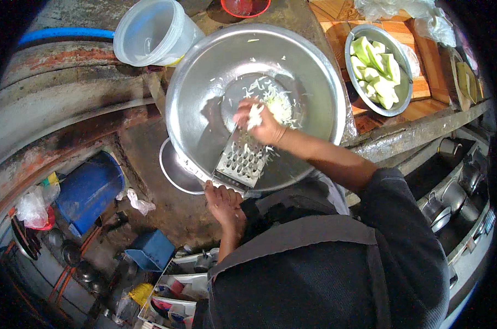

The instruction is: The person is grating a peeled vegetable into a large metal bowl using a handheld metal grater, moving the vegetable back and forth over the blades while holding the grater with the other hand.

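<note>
A large metal basin (318, 82) lies before me, with a metal box grater (242, 162) tilted inside it and its near end at the basin's rim. My left hand (226, 203) grips the grater's near end at that rim. Above the grater's far end, my right hand (267, 125) holds a whitish vegetable piece (255, 116); the fingers partly hide it, and I cannot tell whether it touches the grater. Pale shreds (279, 103) are heaped on the basin's bottom beyond the hand, and more cling to the grater's face.
At the right, a metal bowl (407, 88) of peeled pale-green vegetable chunks (376, 70) stands on wooden boards. A clear plastic bucket (149, 37) touches the basin's far left side. Below the basin's left edge sits a smaller metal bowl (178, 172). A blue barrel (92, 191) lies farther left.
</note>
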Available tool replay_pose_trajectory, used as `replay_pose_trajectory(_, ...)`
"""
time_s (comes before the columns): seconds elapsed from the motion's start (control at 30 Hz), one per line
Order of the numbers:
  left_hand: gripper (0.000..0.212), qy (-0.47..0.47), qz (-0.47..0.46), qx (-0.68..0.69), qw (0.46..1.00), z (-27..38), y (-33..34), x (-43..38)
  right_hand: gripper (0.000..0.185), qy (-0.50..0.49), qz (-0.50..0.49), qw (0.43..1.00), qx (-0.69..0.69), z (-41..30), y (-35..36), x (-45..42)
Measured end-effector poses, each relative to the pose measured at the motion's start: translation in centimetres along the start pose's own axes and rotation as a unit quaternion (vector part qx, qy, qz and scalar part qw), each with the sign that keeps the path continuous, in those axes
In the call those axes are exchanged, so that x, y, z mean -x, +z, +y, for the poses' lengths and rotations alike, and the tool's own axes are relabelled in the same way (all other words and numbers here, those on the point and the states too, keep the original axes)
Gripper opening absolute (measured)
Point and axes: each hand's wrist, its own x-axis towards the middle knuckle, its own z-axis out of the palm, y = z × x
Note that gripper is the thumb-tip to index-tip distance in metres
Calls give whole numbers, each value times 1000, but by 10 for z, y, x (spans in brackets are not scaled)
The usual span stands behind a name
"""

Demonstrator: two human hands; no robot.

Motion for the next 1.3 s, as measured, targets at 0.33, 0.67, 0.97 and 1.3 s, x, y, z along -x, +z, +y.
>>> replay_pose_trajectory(0.33,30,37,-8,-47,998,-5,-6,-2,19,-179,-110,975,70,-6,33,19)
replay_pose_trajectory(0.67,30,7,-69,27,997,-6,-17,-15,15,-271,-137,905,298,-13,20,6)
replay_pose_trajectory(0.97,26,3,-54,104,993,-15,-32,-21,12,-348,-170,840,380,-4,14,-1)
replay_pose_trajectory(1.3,32,-4,-33,48,998,-6,-5,-9,14,-227,-38,902,366,8,-15,-12)
